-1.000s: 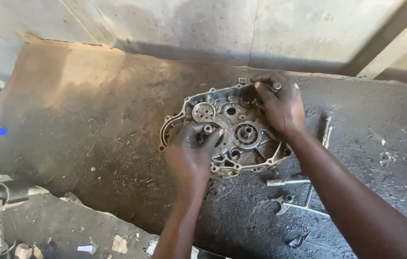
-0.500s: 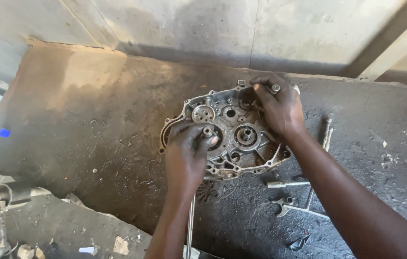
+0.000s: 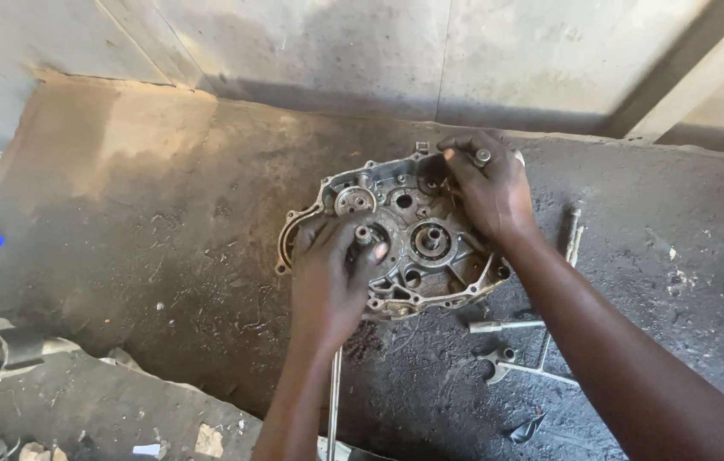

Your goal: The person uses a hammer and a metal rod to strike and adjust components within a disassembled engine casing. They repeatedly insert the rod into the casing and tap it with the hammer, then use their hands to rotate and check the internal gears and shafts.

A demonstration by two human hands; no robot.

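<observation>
A grimy metal engine crankcase half (image 3: 413, 224) lies flat on a dirty dark floor, open side up, with bearing holes and short shafts showing. My left hand (image 3: 330, 277) rests on its near left part, fingers curled around a small shaft stub (image 3: 364, 233). At the casing's far right edge, my right hand (image 3: 486, 188) grips the rim, fingers closed near a small round metal end (image 3: 482, 157). Both palms cover parts of the casing.
Loose metal tools and rods (image 3: 511, 326) lie on the floor to the right of the casing, with another rod (image 3: 574, 236) further right. A thin rod (image 3: 334, 401) runs under my left forearm. A concrete wall (image 3: 362, 51) stands behind. Broken slab pieces (image 3: 80, 401) sit lower left.
My left hand has shifted slightly on the casing, fingers now curled over the small shaft. The right hand stays on the far right edge. The view has moved a little.
</observation>
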